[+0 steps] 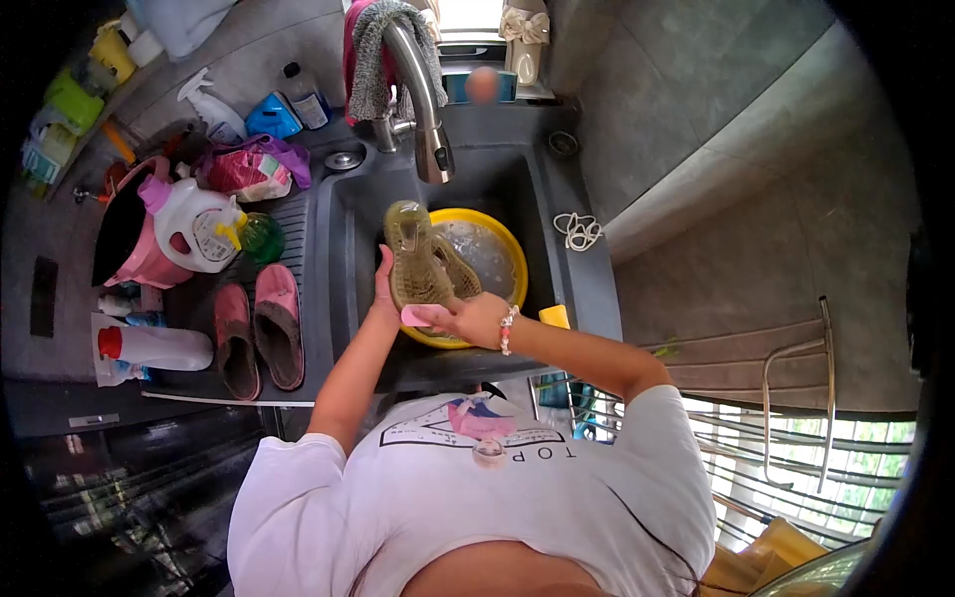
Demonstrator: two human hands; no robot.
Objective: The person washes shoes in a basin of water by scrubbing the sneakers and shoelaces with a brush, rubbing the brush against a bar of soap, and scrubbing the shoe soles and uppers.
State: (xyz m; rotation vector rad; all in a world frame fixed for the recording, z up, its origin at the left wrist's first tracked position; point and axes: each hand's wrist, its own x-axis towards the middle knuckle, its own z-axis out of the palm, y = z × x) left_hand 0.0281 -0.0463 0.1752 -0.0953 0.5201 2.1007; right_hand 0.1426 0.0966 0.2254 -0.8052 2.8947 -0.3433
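Over a yellow basin [518, 261] in the grey sink [353, 214], my left hand [386, 289] holds an olive-green shoe [408, 231] from its left side, with the sole turned up. My right hand [477, 320] is closed round a pink object [426, 315], perhaps a brush or soap, at the near end of the shoe. A second olive shoe part [458, 271] shows just right of the first, above the cloudy water [482, 249]. The steel faucet [433, 149] hangs behind the shoe.
Pink-and-grey slippers [279, 323] lie on the left drainboard, near a white detergent bottle [204, 234], a green bottle [263, 239] and a red-capped bottle [164, 348]. A white cord [578, 231] rests on the sink's right rim. A yellow object [554, 316] sits at the front right.
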